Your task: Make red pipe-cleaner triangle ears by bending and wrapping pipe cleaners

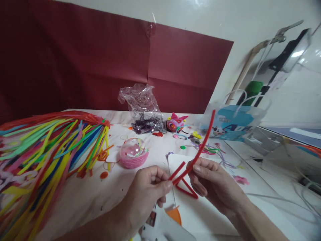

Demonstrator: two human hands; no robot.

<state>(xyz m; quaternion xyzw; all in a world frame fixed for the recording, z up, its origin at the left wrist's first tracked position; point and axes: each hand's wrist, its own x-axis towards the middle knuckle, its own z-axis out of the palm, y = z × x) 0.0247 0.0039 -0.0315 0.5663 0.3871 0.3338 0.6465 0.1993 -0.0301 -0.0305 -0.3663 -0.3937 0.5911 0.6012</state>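
A red pipe cleaner (206, 136) is held between both hands over the table. My left hand (151, 187) pinches it near a bend, with a short piece sticking up beside the long one. My right hand (210, 177) grips it between thumb and fingertips farther along, and the long end rises up and to the right. Below the hands a bent red length forms an angle; whether it joins the held piece is hidden. Under my left hand lie a grey-white tool (165, 227), its kind unclear, and an orange piece (175, 215).
A large bundle of coloured pipe cleaners (67, 144) spreads at left. A clear ball in a pink coiled base (134, 154), a plastic bag (145, 110) and a pink figure (175, 123) stand behind. White paper (179, 159), loose scraps and a blue-white bag (233, 122) are at right.
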